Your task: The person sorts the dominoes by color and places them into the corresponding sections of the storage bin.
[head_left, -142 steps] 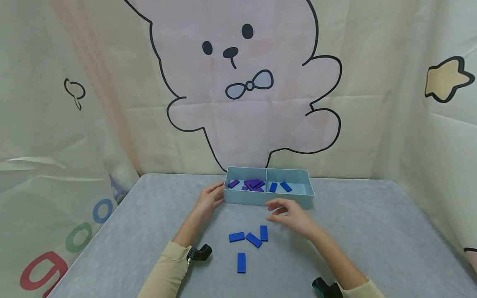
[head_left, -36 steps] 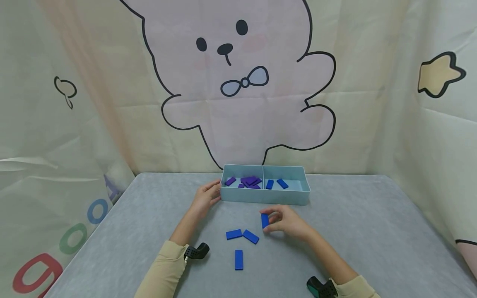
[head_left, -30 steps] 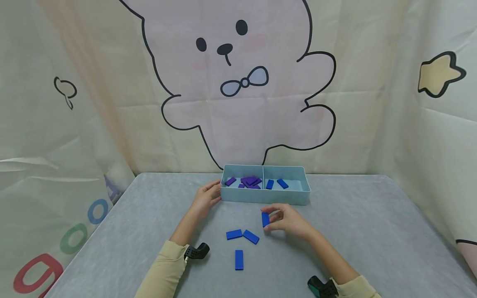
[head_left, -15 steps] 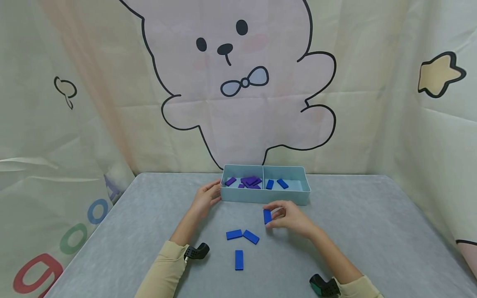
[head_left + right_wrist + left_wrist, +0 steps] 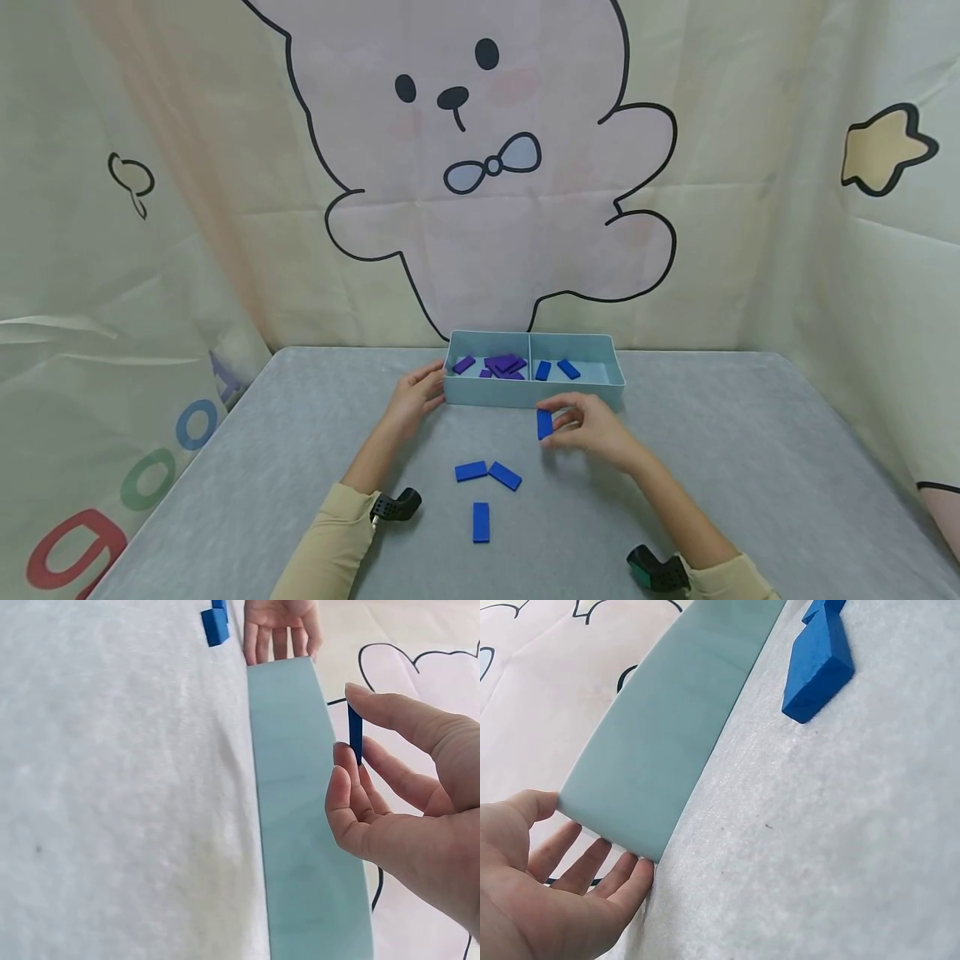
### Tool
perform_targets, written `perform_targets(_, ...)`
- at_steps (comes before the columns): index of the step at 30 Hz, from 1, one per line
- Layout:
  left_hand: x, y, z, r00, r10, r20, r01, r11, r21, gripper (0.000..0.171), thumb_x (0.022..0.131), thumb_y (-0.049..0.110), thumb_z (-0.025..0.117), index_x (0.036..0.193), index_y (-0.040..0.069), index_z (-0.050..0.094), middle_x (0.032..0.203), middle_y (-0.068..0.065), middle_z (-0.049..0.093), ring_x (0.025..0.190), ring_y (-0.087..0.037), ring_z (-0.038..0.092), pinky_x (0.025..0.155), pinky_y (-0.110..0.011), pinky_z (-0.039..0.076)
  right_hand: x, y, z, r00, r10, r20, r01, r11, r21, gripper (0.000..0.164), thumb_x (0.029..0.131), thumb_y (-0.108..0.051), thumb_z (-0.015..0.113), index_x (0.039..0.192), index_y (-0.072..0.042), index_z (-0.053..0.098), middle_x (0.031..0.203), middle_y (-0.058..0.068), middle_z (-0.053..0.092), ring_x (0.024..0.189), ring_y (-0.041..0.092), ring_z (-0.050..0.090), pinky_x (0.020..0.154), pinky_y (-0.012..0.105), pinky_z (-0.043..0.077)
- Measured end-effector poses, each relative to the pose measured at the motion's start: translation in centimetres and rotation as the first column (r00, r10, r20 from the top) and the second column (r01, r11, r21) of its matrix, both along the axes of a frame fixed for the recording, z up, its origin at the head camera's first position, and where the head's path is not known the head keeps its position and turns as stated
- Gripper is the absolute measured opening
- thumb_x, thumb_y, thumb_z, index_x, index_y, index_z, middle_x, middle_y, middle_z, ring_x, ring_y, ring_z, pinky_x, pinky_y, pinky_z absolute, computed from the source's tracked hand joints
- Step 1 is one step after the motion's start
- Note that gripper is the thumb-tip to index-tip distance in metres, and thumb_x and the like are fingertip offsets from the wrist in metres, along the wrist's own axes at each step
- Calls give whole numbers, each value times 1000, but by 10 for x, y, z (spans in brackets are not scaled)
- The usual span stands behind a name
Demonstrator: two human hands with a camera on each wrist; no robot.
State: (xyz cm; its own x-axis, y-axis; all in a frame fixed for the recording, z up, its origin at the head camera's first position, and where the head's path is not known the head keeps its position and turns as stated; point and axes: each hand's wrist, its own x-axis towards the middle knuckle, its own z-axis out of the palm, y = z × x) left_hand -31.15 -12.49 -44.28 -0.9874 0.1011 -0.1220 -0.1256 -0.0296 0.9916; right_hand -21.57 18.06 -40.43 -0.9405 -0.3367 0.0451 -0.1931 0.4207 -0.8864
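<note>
My right hand [image 5: 596,429] pinches a flat blue block [image 5: 544,424] between thumb and fingertips, just in front of the light-blue two-part box [image 5: 487,394]. Seen from the right wrist, that blue block [image 5: 355,733] shows its thin edge, raised beside the box wall [image 5: 300,795]. At the box's left end rests my left hand [image 5: 408,404]; in the left wrist view its fingertips touch the end wall, the thumb at a corner. Purple blocks [image 5: 504,365] lie in the left compartment. Two blue blocks [image 5: 568,369] lie in the right one.
Three blue blocks lie on the grey cloth-covered table [image 5: 300,467]: one slanted block [image 5: 505,477], one beside it [image 5: 470,472], and one nearer the front [image 5: 481,522]. Behind the box hangs a curtain [image 5: 480,250] with a bear drawing.
Since the oldest frame, my right hand has picked up a blue block from the table. Over the last second it has moved toward the box and slightly right. My left hand stays put.
</note>
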Motion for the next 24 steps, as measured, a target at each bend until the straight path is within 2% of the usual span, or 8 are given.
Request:
perform_targets(10, -1, -1, -1, 1000, -2, -11, 2, 1000, -2, 48, 110, 23, 58, 153, 1, 54, 159, -21, 51, 141, -41, 54, 116, -53, 46, 1, 3, 8, 1000, -19, -9, 19, 1000, -8, 50, 90, -8, 84, 134, 7, 65, 128, 21, 69, 103, 25, 66, 84, 36, 61)
perform_targets(17, -1, 0, -1, 1000, -1, -7, 1, 1000, -8, 48, 110, 22, 57, 153, 0, 53, 158, -23, 50, 141, -43, 54, 115, -54, 47, 3, 5, 13, 999, -34, -4, 34, 999, -2, 51, 90, -9, 85, 134, 7, 65, 126, 21, 69, 103, 25, 67, 84, 35, 61)
perform_targets(24, 0, 1, 0, 1000, 9, -7, -9, 1000, 0, 47, 110, 20, 56, 152, -1, 53, 158, -24, 49, 141, -44, 53, 116, -55, 45, -2, 11, 19, 998, -29, -47, 30, 999, 25, 51, 91, -11, 84, 136, 6, 65, 130, 22, 68, 107, 30, 68, 87, 40, 63)
